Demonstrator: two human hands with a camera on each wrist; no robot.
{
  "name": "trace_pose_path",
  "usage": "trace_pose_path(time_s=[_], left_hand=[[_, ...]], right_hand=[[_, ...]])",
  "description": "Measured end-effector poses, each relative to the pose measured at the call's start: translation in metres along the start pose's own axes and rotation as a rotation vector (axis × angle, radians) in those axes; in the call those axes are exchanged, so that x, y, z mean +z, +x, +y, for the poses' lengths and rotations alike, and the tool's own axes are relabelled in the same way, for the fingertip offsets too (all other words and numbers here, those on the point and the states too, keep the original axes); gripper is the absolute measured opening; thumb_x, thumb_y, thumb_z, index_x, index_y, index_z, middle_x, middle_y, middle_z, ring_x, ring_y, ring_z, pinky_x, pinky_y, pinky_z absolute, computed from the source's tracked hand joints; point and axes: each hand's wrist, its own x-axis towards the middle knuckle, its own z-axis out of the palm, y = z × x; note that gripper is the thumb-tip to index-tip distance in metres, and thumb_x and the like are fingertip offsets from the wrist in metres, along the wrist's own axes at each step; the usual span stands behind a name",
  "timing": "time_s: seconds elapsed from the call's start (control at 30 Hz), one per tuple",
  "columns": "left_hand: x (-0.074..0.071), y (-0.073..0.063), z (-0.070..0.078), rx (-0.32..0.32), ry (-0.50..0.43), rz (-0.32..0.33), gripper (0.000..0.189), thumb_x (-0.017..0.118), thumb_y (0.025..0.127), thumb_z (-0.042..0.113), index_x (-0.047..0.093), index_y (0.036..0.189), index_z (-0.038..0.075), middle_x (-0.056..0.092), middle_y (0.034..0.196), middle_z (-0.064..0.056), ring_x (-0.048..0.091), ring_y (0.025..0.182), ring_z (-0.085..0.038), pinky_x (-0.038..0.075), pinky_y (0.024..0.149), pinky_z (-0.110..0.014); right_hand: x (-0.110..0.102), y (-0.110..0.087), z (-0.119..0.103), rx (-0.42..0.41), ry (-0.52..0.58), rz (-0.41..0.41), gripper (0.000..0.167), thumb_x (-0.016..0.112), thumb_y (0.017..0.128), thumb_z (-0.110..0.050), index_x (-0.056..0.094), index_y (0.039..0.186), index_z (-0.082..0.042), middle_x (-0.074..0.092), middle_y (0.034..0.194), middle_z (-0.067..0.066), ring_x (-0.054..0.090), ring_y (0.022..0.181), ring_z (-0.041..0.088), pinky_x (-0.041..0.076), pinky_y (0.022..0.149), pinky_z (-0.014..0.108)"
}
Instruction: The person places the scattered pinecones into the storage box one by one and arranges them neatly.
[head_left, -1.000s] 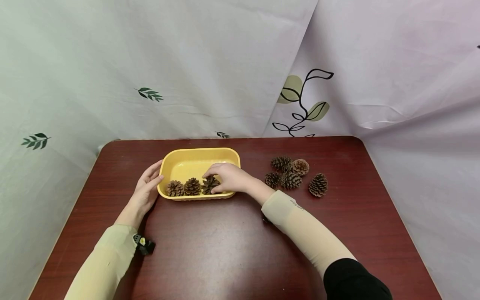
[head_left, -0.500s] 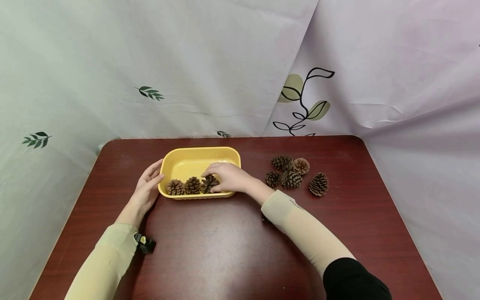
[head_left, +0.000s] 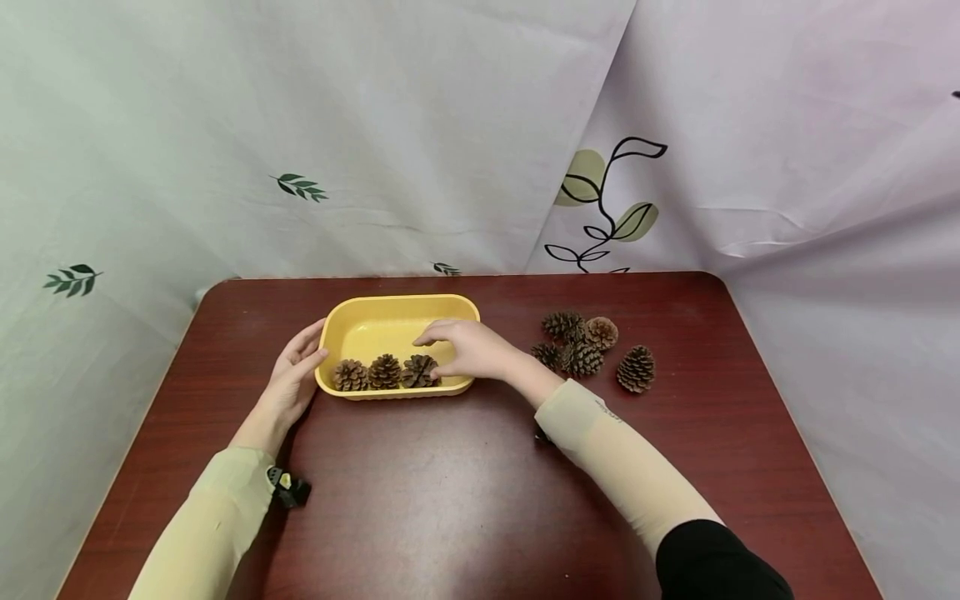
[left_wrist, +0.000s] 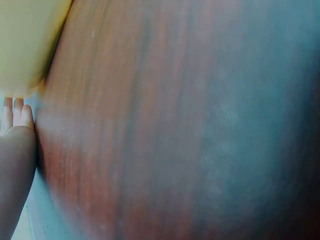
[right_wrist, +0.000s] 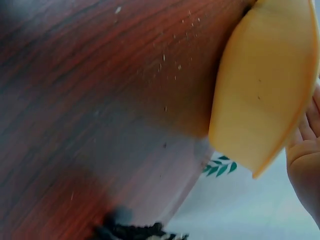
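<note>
A yellow plastic basin [head_left: 382,392] stands on the table, with three brown pine cones in a row along its near side. My left hand [head_left: 296,371] rests against the basin's left end, thumb at the rim and fingers along the outer wall. In the left wrist view those fingers [left_wrist: 18,114] look straight. My right hand [head_left: 472,348] is over the basin's right part, fingers and thumb spread apart with nothing between them. Its thumb tip overlaps the edge of the rightmost pine cone [head_left: 418,372]; the other two are the middle cone [head_left: 385,372] and left cone [head_left: 350,376].
Right of the basin lies a cluster of several pine cones [head_left: 582,360], and one separate pine cone [head_left: 636,369] lies farther right. A patterned white cloth [head_left: 420,150] hangs behind the dark red table [head_left: 420,500]. Small crumbs [right_wrist: 179,67] dot the tabletop.
My right hand has let go of the rightmost pine cone in the basin, its fingers spreading and shifting slightly right. The left hand and the basin stay put.
</note>
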Motion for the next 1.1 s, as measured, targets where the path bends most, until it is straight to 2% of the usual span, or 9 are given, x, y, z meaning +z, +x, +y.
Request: trace_pose_path(time_s=[0.27, 0.53, 0.8, 1.1], left_hand=[[-0.001, 0.000, 0.000, -0.002, 0.005, -0.005, 0.046, 0.048, 0.108, -0.007, 0.062, 0.140, 0.022, 0.070, 0.136, 0.012, 0.067, 0.123, -0.003, 0.057, 0.097, -0.019], [0.000, -0.001, 0.001, -0.001, 0.018, -0.002, 0.046, 0.048, 0.108, -0.007, 0.062, 0.140, 0.023, 0.070, 0.136, 0.012, 0.067, 0.122, -0.003, 0.057, 0.097, -0.018], [0.000, -0.001, 0.000, -0.001, 0.028, 0.000, 0.046, 0.048, 0.108, -0.006, 0.060, 0.142, 0.022, 0.069, 0.136, 0.013, 0.066, 0.122, -0.001, 0.057, 0.097, -0.018], [0.000, -0.001, 0.001, -0.002, 0.023, 0.000, 0.046, 0.048, 0.108, -0.006, 0.062, 0.140, 0.023, 0.069, 0.135, 0.013, 0.067, 0.121, -0.002, 0.057, 0.097, -0.018]], right_hand=[[-0.015, -0.024, 0.009, -0.007, 0.020, 0.135, 0.048, 0.088, 0.088, -0.019, 0.073, 0.133, -0.009, 0.072, 0.137, 0.008, 0.066, 0.132, 0.025, 0.050, 0.116, 0.039], [-0.030, -0.054, 0.020, -0.011, 0.045, 0.263, 0.045, 0.089, 0.087, -0.014, 0.075, 0.129, -0.007, 0.074, 0.130, 0.009, 0.067, 0.128, 0.027, 0.050, 0.115, 0.044], [-0.043, -0.089, 0.031, 0.048, 0.089, 0.336, 0.046, 0.088, 0.088, -0.014, 0.074, 0.131, -0.007, 0.073, 0.130, 0.010, 0.066, 0.128, 0.027, 0.051, 0.114, 0.046], [-0.054, -0.132, 0.044, 0.111, 0.083, 0.478, 0.047, 0.091, 0.085, -0.010, 0.076, 0.129, -0.012, 0.074, 0.130, 0.008, 0.067, 0.126, 0.026, 0.052, 0.109, 0.045]])
